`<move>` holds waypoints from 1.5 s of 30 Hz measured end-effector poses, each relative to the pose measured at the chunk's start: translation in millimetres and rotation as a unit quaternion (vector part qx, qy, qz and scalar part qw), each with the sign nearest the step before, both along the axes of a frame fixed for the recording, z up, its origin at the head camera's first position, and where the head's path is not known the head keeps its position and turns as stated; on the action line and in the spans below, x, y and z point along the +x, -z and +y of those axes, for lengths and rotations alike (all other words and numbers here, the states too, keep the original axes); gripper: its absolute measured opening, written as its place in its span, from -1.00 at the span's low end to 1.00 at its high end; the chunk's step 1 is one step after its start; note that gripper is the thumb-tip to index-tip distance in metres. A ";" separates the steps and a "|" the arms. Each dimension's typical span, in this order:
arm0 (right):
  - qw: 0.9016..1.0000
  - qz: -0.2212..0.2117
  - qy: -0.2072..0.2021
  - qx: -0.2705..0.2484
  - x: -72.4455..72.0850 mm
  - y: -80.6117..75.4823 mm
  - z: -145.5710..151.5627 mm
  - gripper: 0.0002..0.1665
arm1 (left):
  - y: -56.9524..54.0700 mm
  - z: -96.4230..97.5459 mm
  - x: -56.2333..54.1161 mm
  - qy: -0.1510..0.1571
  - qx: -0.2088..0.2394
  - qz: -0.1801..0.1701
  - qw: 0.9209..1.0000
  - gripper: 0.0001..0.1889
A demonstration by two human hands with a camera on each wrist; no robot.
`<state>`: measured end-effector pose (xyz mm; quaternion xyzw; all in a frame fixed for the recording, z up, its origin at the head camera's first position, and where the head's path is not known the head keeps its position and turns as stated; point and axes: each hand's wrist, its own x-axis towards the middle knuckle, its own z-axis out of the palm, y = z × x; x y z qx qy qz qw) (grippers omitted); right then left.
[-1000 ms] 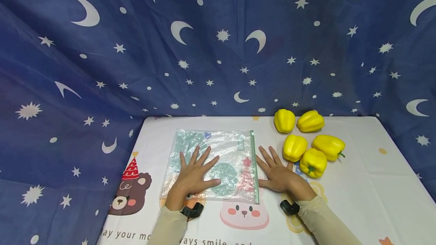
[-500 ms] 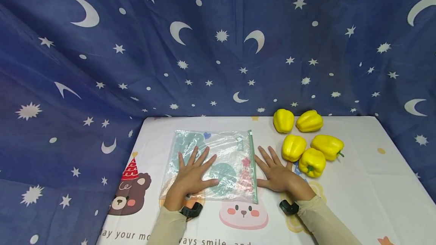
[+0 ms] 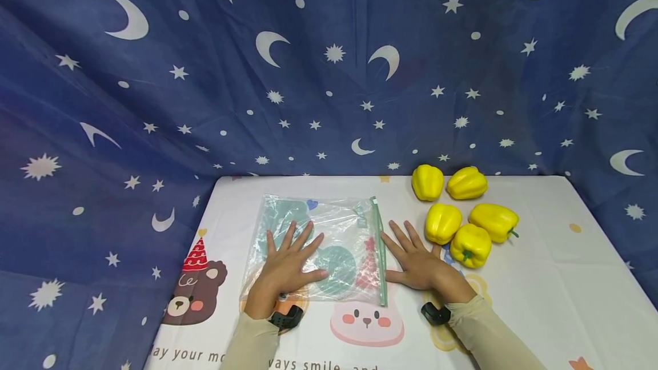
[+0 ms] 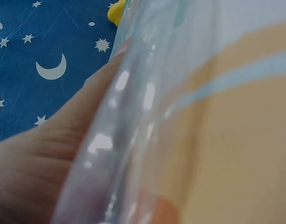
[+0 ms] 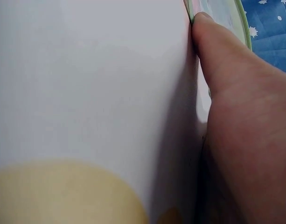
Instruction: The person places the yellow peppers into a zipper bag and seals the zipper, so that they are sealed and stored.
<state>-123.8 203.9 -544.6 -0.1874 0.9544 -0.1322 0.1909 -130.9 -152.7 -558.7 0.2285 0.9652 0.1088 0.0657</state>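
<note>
A clear plastic zip bag (image 3: 336, 216) lies flat on the table in the head view, its green zip edge (image 3: 381, 261) toward the right. My left hand (image 3: 288, 267) rests on the bag, fingers straight and spread. In the left wrist view, shiny plastic film (image 4: 133, 116) rises beside the hand. My right hand (image 3: 418, 264) lies spread on the tablecloth just right of the green edge. Its thumb (image 5: 217, 51) reaches that edge in the right wrist view. Several yellow bell peppers (image 3: 444, 224) sit beyond and right of the right hand.
A white tablecloth (image 3: 555, 278) printed with cartoon animals covers the table. Behind and to the left hangs a blue curtain (image 3: 308, 73) with moons and stars. Each wrist bears a black strap (image 3: 437, 313).
The bag's green edge has shifted slightly left and looks a little parted near its upper half. My left hand has slid slightly left with the bag. The right hand and peppers stay almost still.
</note>
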 end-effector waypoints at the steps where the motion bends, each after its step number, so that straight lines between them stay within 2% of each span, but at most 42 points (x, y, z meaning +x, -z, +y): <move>1: 1.000 0.000 0.000 0.001 0.1 0.0 0.4 0.18 | -0.3 -0.1 0.1 0.001 0.002 0.002 1.000 -0.04; 16: 1.000 -0.005 0.013 -0.002 0.1 -2.2 -2.8 0.18 | -1.7 -4.7 2.2 -0.006 0.003 0.006 1.000 -0.05; 24: 1.000 -0.007 0.019 -0.005 -0.2 -2.0 -2.4 0.21 | 0.0 -5.3 1.3 -0.006 0.012 -0.003 1.000 -0.06; 30: 1.000 -0.006 0.028 -0.005 0.8 -2.0 -2.6 0.20 | 3.9 -9.4 1.3 -0.026 0.005 0.012 1.000 -0.08; 32: 1.000 -0.006 0.028 -0.003 0.3 -1.5 -3.1 0.20 | 4.6 -12.4 1.3 -0.030 0.014 0.015 0.999 -0.17; 36: 0.999 -0.015 0.033 -0.005 0.5 -3.9 -3.5 0.21 | 3.0 -17.5 -0.2 -0.033 0.071 0.025 0.997 -0.35; 38: 0.999 -0.015 0.036 -0.007 0.7 -5.3 -3.6 0.21 | 1.7 -19.9 -1.8 -0.035 0.085 0.035 0.995 -0.39; 42: 0.999 -0.014 0.038 -0.006 1.0 -5.3 -4.1 0.19 | -0.8 -25.4 -2.5 -0.048 0.055 0.044 0.996 -0.40; 45: 0.999 -0.010 0.035 -0.002 0.9 -4.1 -5.0 0.19 | -1.3 -29.6 -1.8 -0.059 0.026 0.031 0.997 -0.39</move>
